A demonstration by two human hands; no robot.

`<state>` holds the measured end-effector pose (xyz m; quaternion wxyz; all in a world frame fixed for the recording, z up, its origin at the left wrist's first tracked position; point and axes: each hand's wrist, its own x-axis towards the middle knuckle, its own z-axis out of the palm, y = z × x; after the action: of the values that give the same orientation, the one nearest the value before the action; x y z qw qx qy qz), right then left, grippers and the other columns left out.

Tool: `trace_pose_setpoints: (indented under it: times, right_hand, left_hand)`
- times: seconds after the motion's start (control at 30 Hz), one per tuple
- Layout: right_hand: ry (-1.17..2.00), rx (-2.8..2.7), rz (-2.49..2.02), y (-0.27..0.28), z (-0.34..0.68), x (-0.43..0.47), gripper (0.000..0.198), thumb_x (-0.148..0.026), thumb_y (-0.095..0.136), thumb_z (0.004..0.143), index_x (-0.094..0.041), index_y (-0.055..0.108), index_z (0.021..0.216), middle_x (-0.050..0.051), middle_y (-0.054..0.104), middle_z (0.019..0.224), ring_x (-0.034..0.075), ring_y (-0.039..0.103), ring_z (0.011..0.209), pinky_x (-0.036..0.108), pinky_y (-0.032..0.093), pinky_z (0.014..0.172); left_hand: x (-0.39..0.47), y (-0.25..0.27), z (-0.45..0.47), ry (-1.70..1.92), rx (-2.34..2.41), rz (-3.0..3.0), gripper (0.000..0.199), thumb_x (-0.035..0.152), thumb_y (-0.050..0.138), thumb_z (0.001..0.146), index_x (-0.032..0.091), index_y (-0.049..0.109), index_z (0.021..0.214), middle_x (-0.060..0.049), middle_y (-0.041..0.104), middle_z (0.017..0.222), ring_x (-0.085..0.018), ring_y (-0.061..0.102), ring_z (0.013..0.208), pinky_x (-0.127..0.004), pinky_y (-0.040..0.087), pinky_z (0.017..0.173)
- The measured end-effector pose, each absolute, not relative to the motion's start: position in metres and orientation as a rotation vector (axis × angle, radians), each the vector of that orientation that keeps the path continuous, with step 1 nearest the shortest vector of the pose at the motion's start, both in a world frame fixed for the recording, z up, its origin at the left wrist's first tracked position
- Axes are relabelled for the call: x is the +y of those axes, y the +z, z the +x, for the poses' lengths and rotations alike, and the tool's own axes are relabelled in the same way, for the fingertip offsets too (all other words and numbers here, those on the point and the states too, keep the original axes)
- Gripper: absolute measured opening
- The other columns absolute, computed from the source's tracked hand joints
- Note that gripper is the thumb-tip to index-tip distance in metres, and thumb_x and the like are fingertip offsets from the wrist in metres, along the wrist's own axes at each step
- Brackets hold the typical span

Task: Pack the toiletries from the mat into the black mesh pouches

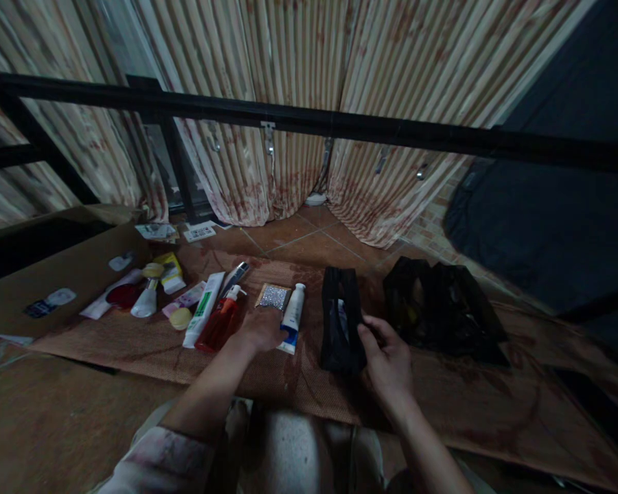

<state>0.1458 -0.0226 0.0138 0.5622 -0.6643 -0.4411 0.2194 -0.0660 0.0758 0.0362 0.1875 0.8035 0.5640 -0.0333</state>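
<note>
My left hand (262, 330) is low over the brown woven cover, at the near edge of a glittery silver square item (275, 296). Its fingertips are mostly hidden, so its grip is unclear. Right beside it lies a white tube (294, 309) with a blue end. To its left are a red pump bottle (219, 325) and a white-and-green tube (204, 310). My right hand (388, 353) pinches the right side of a black zip pouch (334, 350) between thumb and fingers. The pouch gapes at the top, and a pale item shows inside.
A cardboard box (95, 264) stands at the left. Near it lie a white bulb-shaped item (145, 299), a yellow packet (172, 273) and other small items. Black plastic bags (437, 309) sit at the right. A dark rail (299, 118) crosses before striped curtains (299, 55).
</note>
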Motion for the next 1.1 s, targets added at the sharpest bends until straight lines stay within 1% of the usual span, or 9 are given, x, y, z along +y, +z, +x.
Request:
trace_pose_setpoints:
  times: [0.1,0.23,0.33,0.47,0.57,0.7,0.83,0.93,1.1]
  right_hand:
    - [0.532,-1.046,-1.560,0.015,0.145,-0.023,0.035,-0.043,0.056,0.077,-0.018,0.065,0.098,0.007,0.069,0.096,0.020,0.063,0.084,0.030,0.048,0.072]
    - [0.526,-1.054,-1.571,0.015,0.144,-0.023,0.034,-0.044,0.056,0.077,-0.018,0.066,0.099,0.007,0.069,0.096,0.020,0.063,0.084,0.030,0.048,0.073]
    - [0.526,-1.037,-1.567,0.014,0.144,-0.023,0.036,-0.044,0.056,0.077,-0.018,0.065,0.100,0.007,0.068,0.099,0.020,0.063,0.084,0.030,0.048,0.073]
    - [0.529,-1.057,-1.574,0.013,0.146,-0.023,0.036,-0.044,0.056,0.077,-0.018,0.064,0.101,0.007,0.068,0.099,0.020,0.063,0.084,0.030,0.048,0.073]
    - [0.514,-1.057,-1.587,0.013,0.147,-0.023,0.036,-0.045,0.056,0.077,-0.018,0.065,0.098,0.007,0.069,0.096,0.020,0.063,0.084,0.030,0.048,0.072]
    - [0.512,-1.057,-1.578,0.014,0.147,-0.024,0.036,-0.045,0.056,0.076,-0.017,0.065,0.098,0.007,0.069,0.092,0.020,0.063,0.080,0.029,0.048,0.068]
    - [0.514,-1.058,-1.609,0.013,0.147,-0.023,0.036,-0.045,0.056,0.076,-0.018,0.065,0.097,0.006,0.069,0.091,0.019,0.062,0.078,0.029,0.048,0.068]
    - [0.515,-1.044,-1.609,0.011,0.148,-0.022,0.037,-0.047,0.056,0.076,-0.017,0.064,0.097,0.007,0.069,0.092,0.019,0.062,0.079,0.028,0.048,0.068]
    - [0.528,-1.038,-1.597,0.009,0.148,-0.021,0.037,-0.046,0.057,0.076,-0.018,0.064,0.098,0.007,0.068,0.094,0.019,0.062,0.081,0.029,0.048,0.070]
  left_hand:
    - [0.071,0.033,-0.051,-0.195,1.720,2.294,0.045,0.051,0.055,0.072,0.014,0.067,0.096,-0.017,0.065,0.103,-0.032,0.056,0.103,-0.044,0.039,0.089]
    - [0.066,0.025,-0.034,-0.208,1.859,2.330,0.052,0.050,0.065,0.064,0.011,0.065,0.099,-0.018,0.063,0.107,-0.034,0.052,0.107,-0.048,0.034,0.091]
    - [0.064,0.020,-0.027,-0.163,1.866,2.341,0.045,0.041,0.066,0.066,0.010,0.065,0.098,-0.018,0.064,0.105,-0.032,0.052,0.106,-0.045,0.036,0.088]
    - [0.061,0.018,-0.021,-0.071,1.794,2.378,0.027,0.028,0.057,0.073,0.010,0.067,0.090,-0.018,0.066,0.096,-0.030,0.057,0.099,-0.041,0.039,0.085]
    - [0.059,0.019,-0.020,-0.045,1.780,2.342,0.025,0.023,0.051,0.075,0.009,0.067,0.089,-0.018,0.066,0.093,-0.030,0.060,0.096,-0.039,0.042,0.081]
    - [0.065,0.022,-0.027,0.042,1.771,2.234,0.027,0.025,0.047,0.078,0.013,0.066,0.092,-0.017,0.067,0.095,-0.029,0.063,0.092,-0.036,0.045,0.075]
    - [0.079,0.029,-0.045,0.174,1.786,2.104,0.031,0.038,0.047,0.079,0.018,0.065,0.092,-0.014,0.068,0.091,-0.028,0.063,0.088,-0.034,0.045,0.072]
    - [0.088,0.035,-0.056,0.287,1.730,2.014,0.030,0.041,0.048,0.079,0.019,0.065,0.089,-0.010,0.068,0.085,-0.024,0.064,0.080,-0.030,0.044,0.067]
    - [0.095,0.032,-0.061,0.526,1.498,1.842,0.026,0.035,0.046,0.082,0.017,0.063,0.078,-0.004,0.067,0.071,-0.015,0.060,0.062,-0.022,0.041,0.057]
